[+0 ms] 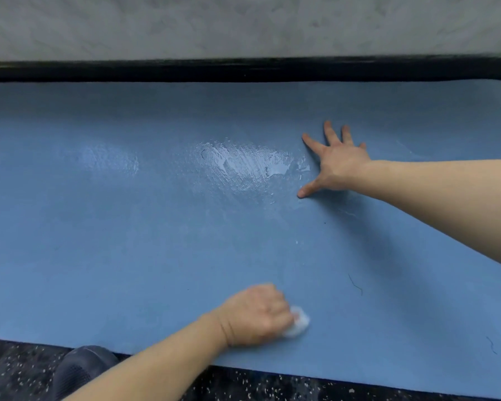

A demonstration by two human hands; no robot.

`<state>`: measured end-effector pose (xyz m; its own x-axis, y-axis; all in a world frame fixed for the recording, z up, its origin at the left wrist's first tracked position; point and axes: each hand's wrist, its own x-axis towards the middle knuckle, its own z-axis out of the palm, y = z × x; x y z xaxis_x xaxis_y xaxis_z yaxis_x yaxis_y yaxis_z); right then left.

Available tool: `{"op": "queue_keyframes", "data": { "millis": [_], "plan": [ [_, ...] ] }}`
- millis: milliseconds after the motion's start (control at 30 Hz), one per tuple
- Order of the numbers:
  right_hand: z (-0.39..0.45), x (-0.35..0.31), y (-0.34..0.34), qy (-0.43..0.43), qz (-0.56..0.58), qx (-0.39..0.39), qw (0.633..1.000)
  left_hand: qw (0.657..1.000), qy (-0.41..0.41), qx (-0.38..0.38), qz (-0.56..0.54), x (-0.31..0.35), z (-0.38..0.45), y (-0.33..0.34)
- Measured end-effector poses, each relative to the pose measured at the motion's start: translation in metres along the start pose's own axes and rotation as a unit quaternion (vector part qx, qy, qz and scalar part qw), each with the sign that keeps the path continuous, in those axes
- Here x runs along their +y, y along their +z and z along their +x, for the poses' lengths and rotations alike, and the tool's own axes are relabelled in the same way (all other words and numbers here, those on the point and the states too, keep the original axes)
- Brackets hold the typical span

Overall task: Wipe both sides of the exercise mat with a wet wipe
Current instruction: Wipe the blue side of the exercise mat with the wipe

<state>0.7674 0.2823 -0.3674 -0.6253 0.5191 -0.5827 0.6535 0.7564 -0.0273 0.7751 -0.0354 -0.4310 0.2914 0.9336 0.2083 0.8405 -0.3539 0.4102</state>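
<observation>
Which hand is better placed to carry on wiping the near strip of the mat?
Left. The left hand already grips the wet wipe on the mat near its front edge. The right hand lies flat, fingers spread, farther back beside the wet patch.

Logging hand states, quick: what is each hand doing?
Left hand: gripping the wet wipe.
Right hand: open, fingers spread flat on the blue mat.

Grey wall (243, 24), speckled dark floor (18, 371)
</observation>
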Motion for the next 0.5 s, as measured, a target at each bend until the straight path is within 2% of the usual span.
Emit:
{"op": "queue_keyframes", "data": {
  "millis": [67,133,167,200,267,300,333,367,433,467,500],
  "plan": [
    [0.002,0.000,0.000,0.001,0.000,-0.002,1.000,0.982,-0.142,0.106,0.061,-0.044,0.014,-0.019],
    [0.002,-0.001,-0.001,0.000,0.001,-0.003,1.000,0.953,-0.246,0.159,0.071,-0.070,0.018,-0.030],
    [0.002,-0.001,0.000,0.001,0.001,-0.003,1.000,0.957,-0.238,0.161,0.042,-0.066,0.018,-0.025],
    [0.002,-0.001,0.000,0.001,0.001,-0.003,1.000,0.976,-0.179,0.126,0.010,-0.055,0.021,-0.018],
    [0.002,-0.001,0.001,0.000,0.002,-0.005,1.000,1.000,0.011,0.016,-0.010,-0.035,0.029,-0.008],
    [0.002,-0.001,0.001,0.000,0.002,-0.003,1.000,0.998,0.057,-0.019,-0.007,-0.041,0.034,-0.009],
    [0.002,0.000,0.001,-0.001,0.002,-0.003,1.000,0.999,0.033,-0.028,0.012,-0.055,0.041,-0.016],
    [0.002,0.000,0.000,-0.002,0.002,-0.003,1.000,0.998,-0.044,0.003,0.033,-0.075,0.047,-0.026],
    [0.002,0.002,0.000,-0.005,-0.005,0.004,1.000,0.970,-0.210,0.098,0.076,-0.117,0.053,-0.048],
    [0.001,0.002,-0.001,-0.009,-0.012,0.010,1.000,0.955,-0.259,0.122,0.075,-0.126,0.054,-0.056],
    [0.000,0.002,-0.001,-0.015,-0.022,0.015,1.000,0.951,-0.275,0.130,0.064,-0.123,0.057,-0.057]
  ]
}}
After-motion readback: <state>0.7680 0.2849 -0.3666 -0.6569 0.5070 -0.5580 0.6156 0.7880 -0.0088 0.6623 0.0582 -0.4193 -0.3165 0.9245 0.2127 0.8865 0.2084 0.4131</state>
